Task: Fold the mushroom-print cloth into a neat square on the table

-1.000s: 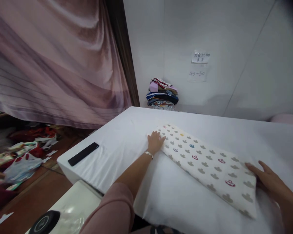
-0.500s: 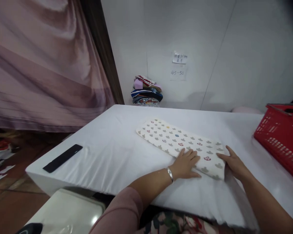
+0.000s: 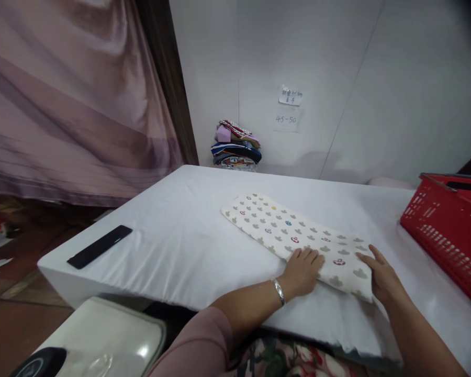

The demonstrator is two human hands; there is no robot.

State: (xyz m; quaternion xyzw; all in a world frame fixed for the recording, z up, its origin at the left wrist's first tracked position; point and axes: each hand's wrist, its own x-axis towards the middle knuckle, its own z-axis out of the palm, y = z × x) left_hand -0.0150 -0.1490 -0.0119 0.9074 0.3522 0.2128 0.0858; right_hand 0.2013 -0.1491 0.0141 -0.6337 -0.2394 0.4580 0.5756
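A folded white garment or cloth (image 3: 282, 222), printed with grey mushroom-like shapes and a few red, blue and yellow ones, lies slantwise on the white-covered table. At its near edge is my left hand (image 3: 302, 272), fingers close together over the fabric and the thumb out of sight; a silver bangle circles that wrist. My right hand (image 3: 384, 277) holds the right end, one digit on top of the cloth and the rest around the edge, partly hidden. Between the hands the cloth bends slightly.
A red plastic basket (image 3: 447, 225) stands on the right of the table (image 3: 172, 209). Near the left edge lies a flat black object (image 3: 100, 246). A stack of folded fabrics (image 3: 236, 146) rises behind the far edge. Below left is a white lidded thing (image 3: 113, 335).
My left fingers have drawn together and the thumb has gone from view. My right hand has shifted slightly right and nearer, with the cloth's right end. The view has tilted slightly.
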